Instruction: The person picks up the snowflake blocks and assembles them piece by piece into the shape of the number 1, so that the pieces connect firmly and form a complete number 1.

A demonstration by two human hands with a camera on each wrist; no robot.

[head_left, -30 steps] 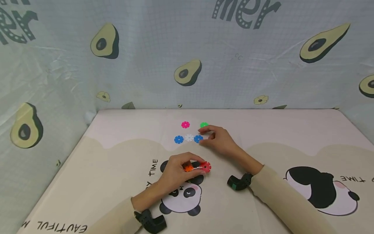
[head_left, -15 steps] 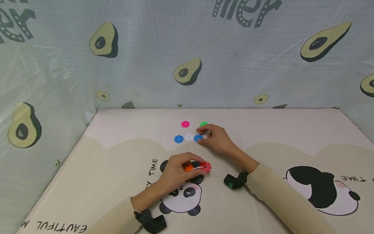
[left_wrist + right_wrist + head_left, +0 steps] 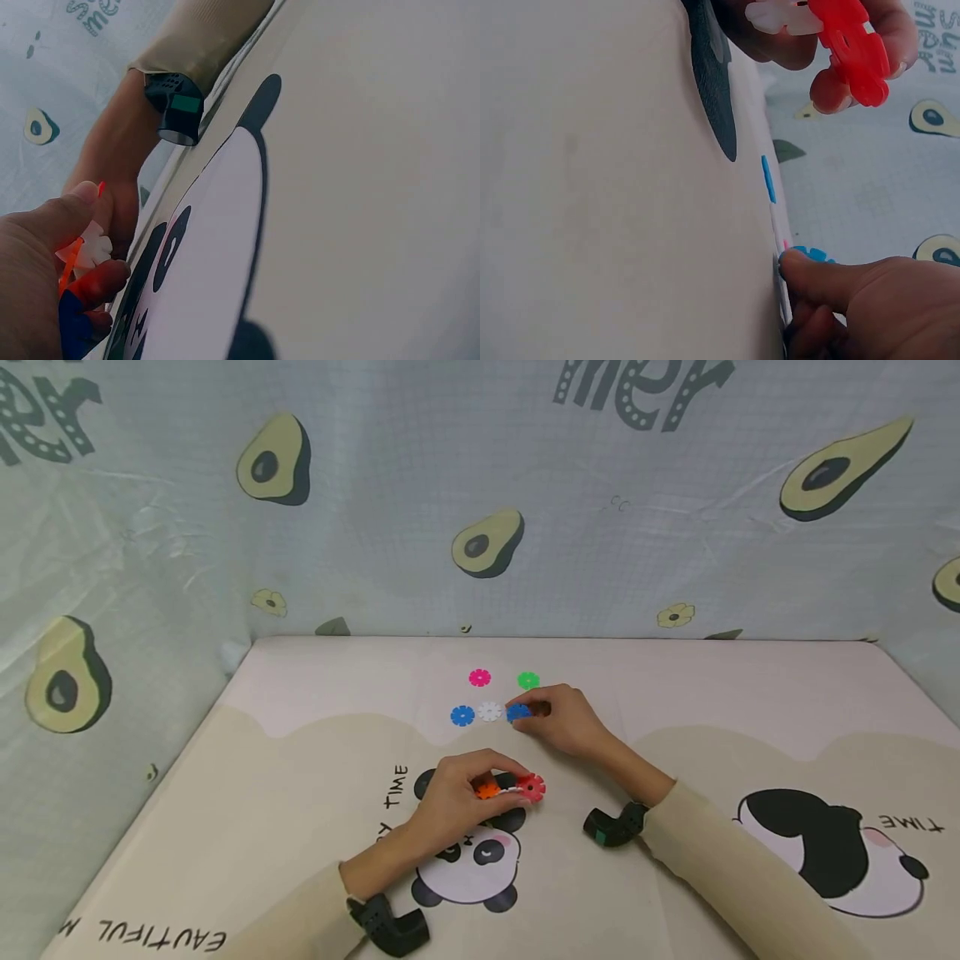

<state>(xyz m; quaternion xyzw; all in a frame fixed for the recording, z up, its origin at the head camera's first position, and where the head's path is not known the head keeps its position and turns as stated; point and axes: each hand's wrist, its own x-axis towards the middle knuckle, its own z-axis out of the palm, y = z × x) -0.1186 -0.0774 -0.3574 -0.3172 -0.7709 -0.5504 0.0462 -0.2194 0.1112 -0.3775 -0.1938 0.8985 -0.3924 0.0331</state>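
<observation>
My left hand (image 3: 453,793), above the panda print, grips joined snowflake discs. A red disc (image 3: 533,787) sits at its fingertips and an orange disc (image 3: 487,790) lies behind, inside the grip. The left wrist view also shows a white disc (image 3: 96,246) and a blue piece (image 3: 75,324) in that hand, partly hidden by fingers. Farther back, my right hand (image 3: 566,720) pinches a blue snowflake disc (image 3: 517,712) between thumb and finger. In the right wrist view this blue disc (image 3: 812,253) tilts up at the thumb tip, partly covered.
Left of the right hand lie a white disc (image 3: 490,711) and another blue disc (image 3: 462,716). Behind them are a pink disc (image 3: 480,677) and a green disc (image 3: 528,680). The printed table (image 3: 300,793) meets an avocado-patterned curtain (image 3: 375,527) at its back edge.
My right fingers have closed on the blue disc and shifted it slightly right, away from the white disc. More of the green disc shows. The left hand keeps its grip in place.
</observation>
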